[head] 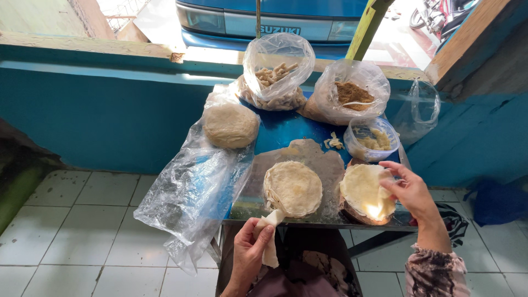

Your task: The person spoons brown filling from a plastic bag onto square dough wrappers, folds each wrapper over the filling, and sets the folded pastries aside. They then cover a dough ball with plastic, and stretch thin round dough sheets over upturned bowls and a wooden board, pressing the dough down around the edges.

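Holding a rolled, folded wrapper (269,242) closed in its fingers at the near edge of the surface (286,129), the left hand (250,250) seems to be finishing one roll. The right hand (410,190) pinches the rim of a thin round sheet (364,190) on the right-hand stack, apparently peeling it free; lifting it cleanly calls for a light grip, since it looks easy to tear.

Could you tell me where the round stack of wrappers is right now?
The stack of wrappers lies mid-table near the front edge, between the left hand and the right hand.
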A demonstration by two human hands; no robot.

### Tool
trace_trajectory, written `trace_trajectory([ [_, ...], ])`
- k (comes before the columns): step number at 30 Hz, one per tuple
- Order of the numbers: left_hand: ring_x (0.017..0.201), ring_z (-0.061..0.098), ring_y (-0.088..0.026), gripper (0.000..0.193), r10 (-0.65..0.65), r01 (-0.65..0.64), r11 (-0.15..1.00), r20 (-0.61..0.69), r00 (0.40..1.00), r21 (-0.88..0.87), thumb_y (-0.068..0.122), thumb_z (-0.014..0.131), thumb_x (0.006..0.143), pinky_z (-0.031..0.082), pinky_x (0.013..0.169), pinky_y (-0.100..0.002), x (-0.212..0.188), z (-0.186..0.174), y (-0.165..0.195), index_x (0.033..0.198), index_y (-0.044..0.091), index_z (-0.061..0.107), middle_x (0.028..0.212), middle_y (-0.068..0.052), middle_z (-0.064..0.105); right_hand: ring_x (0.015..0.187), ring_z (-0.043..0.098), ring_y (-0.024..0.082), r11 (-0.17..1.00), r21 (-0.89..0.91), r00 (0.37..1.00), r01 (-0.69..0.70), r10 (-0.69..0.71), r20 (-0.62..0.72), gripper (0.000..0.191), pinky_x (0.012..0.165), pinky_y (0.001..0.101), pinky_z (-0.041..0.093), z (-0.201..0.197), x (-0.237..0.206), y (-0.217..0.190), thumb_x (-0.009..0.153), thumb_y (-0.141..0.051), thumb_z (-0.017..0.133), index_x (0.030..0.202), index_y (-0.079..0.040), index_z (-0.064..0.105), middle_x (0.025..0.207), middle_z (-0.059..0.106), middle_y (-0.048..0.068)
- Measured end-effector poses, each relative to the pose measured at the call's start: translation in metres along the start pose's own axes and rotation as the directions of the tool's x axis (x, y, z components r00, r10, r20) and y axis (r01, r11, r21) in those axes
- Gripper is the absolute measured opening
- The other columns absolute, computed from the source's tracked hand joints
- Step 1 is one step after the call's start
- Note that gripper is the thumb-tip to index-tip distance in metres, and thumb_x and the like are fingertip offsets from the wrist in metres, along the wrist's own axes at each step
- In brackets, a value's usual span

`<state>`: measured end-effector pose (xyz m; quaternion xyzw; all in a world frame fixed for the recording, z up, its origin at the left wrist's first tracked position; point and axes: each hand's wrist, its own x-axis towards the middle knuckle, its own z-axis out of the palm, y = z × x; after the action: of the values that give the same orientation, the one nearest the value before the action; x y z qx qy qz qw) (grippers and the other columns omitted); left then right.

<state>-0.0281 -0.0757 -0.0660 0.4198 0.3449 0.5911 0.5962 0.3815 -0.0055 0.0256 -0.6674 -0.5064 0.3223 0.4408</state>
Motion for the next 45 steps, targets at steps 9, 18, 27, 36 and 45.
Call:
trace_trajectory([
  [9, 0.071, 0.059, -0.003, 0.010, -0.012, 0.012, 1.000, -0.001, 1.000, -0.007, 0.011, 0.071, 0.096, 0.047, 0.063, -0.021, 0.000, 0.002, 0.001, 0.100, 0.002, 0.071, 0.081, 0.003, 0.067, 0.083, 0.071, 0.017, 0.888, -0.446, 0.971, 0.109, -0.192, -0.144, 0.045, 0.074, 0.0329, 0.060, 0.010, -0.035, -0.023, 0.083, -0.013, 0.074, 0.127, -0.023, 0.073, 0.123, 0.066, 0.004],
  [18, 0.072, 0.059, -0.003, 0.010, 0.002, -0.002, 1.000, 0.013, 1.000, -0.017, 0.011, 0.071, 0.096, 0.047, 0.063, -0.021, 0.001, 0.003, -0.002, 0.100, 0.002, 0.071, 0.080, 0.003, 0.067, 0.091, 0.069, 0.017, 0.742, -0.638, 0.955, 0.207, -0.294, -0.032, 0.023, 0.082, 0.0344, 0.056, 0.008, -0.057, -0.010, 0.081, -0.026, 0.077, 0.103, -0.023, 0.082, 0.113, 0.070, -0.002],
  [27, 0.070, 0.058, -0.003, 0.009, -0.016, 0.016, 1.000, 0.017, 1.000, -0.003, 0.011, 0.071, 0.096, 0.046, 0.062, -0.021, -0.001, 0.002, -0.002, 0.099, 0.002, 0.071, 0.079, 0.004, 0.067, 0.099, 0.070, 0.018, 0.751, -0.564, 0.891, 0.344, -0.451, -0.057, 0.017, 0.085, 0.0323, 0.058, 0.004, -0.060, -0.004, 0.085, -0.016, 0.076, 0.101, -0.018, 0.080, 0.099, 0.075, -0.001],
  [36, 0.072, 0.059, -0.003, 0.009, -0.010, 0.011, 1.000, 0.020, 1.000, -0.015, 0.010, 0.071, 0.096, 0.047, 0.064, -0.021, -0.001, 0.003, -0.002, 0.100, 0.002, 0.071, 0.081, 0.004, 0.067, 0.100, 0.070, 0.017, 0.459, -0.843, 0.865, 0.279, -0.502, 0.013, 0.013, 0.086, 0.0342, 0.058, -0.011, -0.068, 0.002, 0.088, -0.018, 0.073, 0.098, -0.024, 0.079, 0.097, 0.075, -0.005],
  [45, 0.078, 0.065, -0.005, 0.010, -0.084, 0.122, 0.988, 0.325, 0.942, -0.097, 0.009, 0.071, 0.098, 0.052, 0.067, -0.021, -0.002, 0.035, 0.023, 0.105, 0.003, 0.069, 0.089, 0.002, 0.072, 0.103, 0.070, 0.017, 0.752, -0.561, 0.876, 0.346, -0.472, -0.093, 0.028, 0.088, 0.0345, 0.059, 0.006, -0.095, -0.017, 0.093, -0.033, 0.069, 0.117, -0.020, 0.077, 0.119, 0.074, 0.001],
])
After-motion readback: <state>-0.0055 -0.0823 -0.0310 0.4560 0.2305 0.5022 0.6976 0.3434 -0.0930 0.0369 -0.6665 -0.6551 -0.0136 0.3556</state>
